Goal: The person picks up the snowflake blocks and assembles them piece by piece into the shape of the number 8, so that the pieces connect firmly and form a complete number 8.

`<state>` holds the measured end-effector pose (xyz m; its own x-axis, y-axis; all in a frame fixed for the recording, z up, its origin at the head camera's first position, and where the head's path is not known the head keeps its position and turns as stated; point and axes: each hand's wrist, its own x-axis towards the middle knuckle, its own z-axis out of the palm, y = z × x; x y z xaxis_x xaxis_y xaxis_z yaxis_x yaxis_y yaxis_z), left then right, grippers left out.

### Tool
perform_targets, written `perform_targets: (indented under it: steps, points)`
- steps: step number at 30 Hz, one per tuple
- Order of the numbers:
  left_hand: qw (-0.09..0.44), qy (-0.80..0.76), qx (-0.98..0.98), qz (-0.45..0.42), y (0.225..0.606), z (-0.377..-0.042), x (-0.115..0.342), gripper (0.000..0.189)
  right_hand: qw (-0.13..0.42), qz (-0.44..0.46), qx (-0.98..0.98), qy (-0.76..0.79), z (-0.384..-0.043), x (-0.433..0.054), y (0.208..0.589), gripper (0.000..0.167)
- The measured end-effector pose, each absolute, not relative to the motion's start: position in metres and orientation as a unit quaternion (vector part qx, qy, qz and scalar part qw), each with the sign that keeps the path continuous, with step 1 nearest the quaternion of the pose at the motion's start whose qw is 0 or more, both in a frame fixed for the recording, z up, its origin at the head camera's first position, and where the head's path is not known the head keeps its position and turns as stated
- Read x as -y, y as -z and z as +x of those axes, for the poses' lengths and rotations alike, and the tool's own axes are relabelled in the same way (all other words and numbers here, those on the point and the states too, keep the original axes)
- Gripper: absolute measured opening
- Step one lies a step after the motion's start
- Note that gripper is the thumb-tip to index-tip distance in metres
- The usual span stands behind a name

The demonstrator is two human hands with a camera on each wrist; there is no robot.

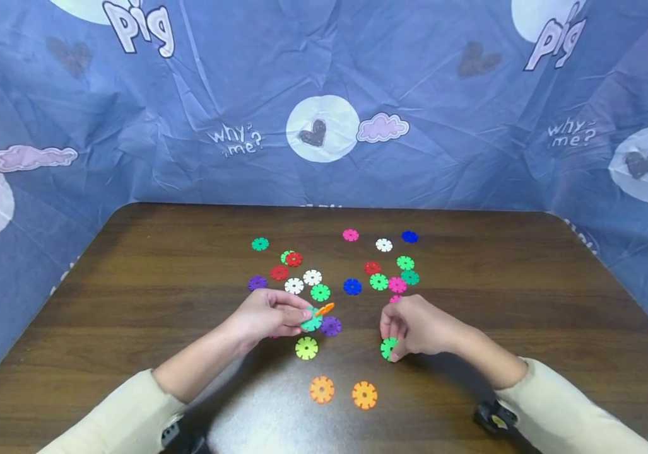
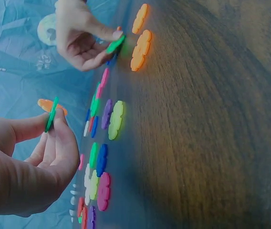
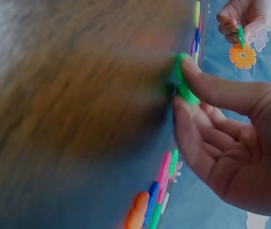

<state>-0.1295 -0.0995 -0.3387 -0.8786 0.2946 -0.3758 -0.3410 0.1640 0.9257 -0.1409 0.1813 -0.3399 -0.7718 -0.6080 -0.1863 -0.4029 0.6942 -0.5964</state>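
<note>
My left hand (image 1: 271, 314) pinches a green notched disc (image 1: 311, 320) between thumb and fingers, held up above the table. An orange notched disc (image 1: 325, 309) is slotted into that green one, standing crosswise to it, as the right wrist view also shows with the orange disc (image 3: 243, 56) face-on. To the right, my right hand (image 1: 419, 326) pinches a second, brighter green disc (image 1: 388, 349) by its edge between thumb and fingertips. In the left wrist view this green disc (image 2: 116, 44) appears edge-on. A purple disc (image 1: 331, 326) and a yellow-green disc (image 1: 306, 348) lie near my left hand.
Two orange discs (image 1: 365, 395) lie at the front of the brown table (image 1: 130, 302). Several more discs in red, white, blue, pink and green are scattered farther back, including a blue disc (image 1: 352, 287) between the hands. A printed blue cloth (image 1: 255, 75) hangs behind.
</note>
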Motion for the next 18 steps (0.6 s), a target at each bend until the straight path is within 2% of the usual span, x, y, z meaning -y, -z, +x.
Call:
perform_targets:
  steps: [8, 12, 18]
  points:
    - [0.240, -0.651, -0.720, -0.010, 0.339, -0.129, 0.101, 0.030, 0.143, -0.167, -0.862, 0.456, -0.150, -0.160, 0.342, 0.013]
    - [0.237, -0.649, -0.723, -0.008, 0.338, -0.128, 0.100, 0.030, 0.179, -0.101, -0.812, 0.547, -0.152, -0.148, 0.335, 0.020]
    - [0.240, -0.635, -0.734, -0.008, 0.335, -0.129, 0.098, 0.029, 0.211, -0.059, -0.778, 0.589, -0.154, -0.139, 0.330, 0.027]
